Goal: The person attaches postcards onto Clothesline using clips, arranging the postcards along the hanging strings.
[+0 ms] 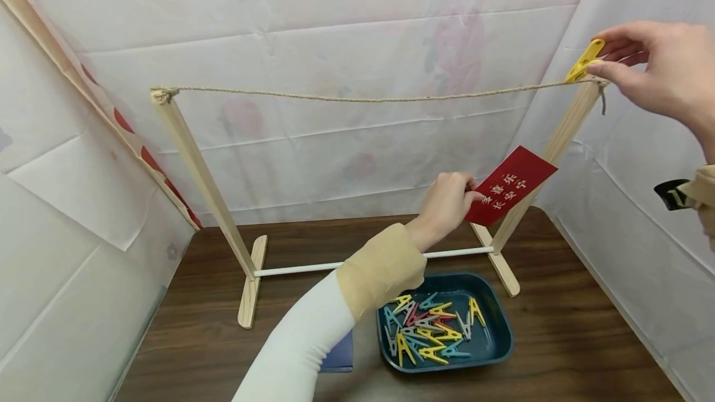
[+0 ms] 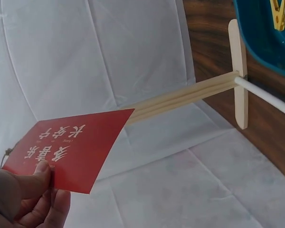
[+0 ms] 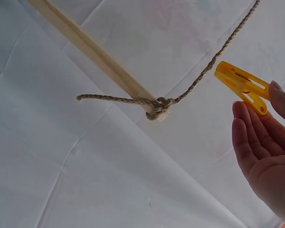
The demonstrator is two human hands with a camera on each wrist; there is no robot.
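My left hand (image 1: 445,205) pinches a red card with gold characters (image 1: 511,185) by its lower corner, holding it up beside the right post (image 1: 550,154) of a wooden rack. In the left wrist view the thumb lies on the red card (image 2: 71,149). My right hand (image 1: 659,70) pinches a yellow clothespin (image 1: 583,59) right at the rope (image 1: 368,99), close to the knot (image 3: 157,107) on the post top. The right wrist view shows the yellow clothespin (image 3: 242,85) between thumb and fingertips, next to the rope (image 3: 218,52).
A dark teal tray (image 1: 494,352) holding several coloured clothespins (image 1: 427,327) lies on the brown table in front of the rack. The left post (image 1: 201,178) and a white crossbar (image 1: 301,267) complete the rack. White sheets wall in all sides.
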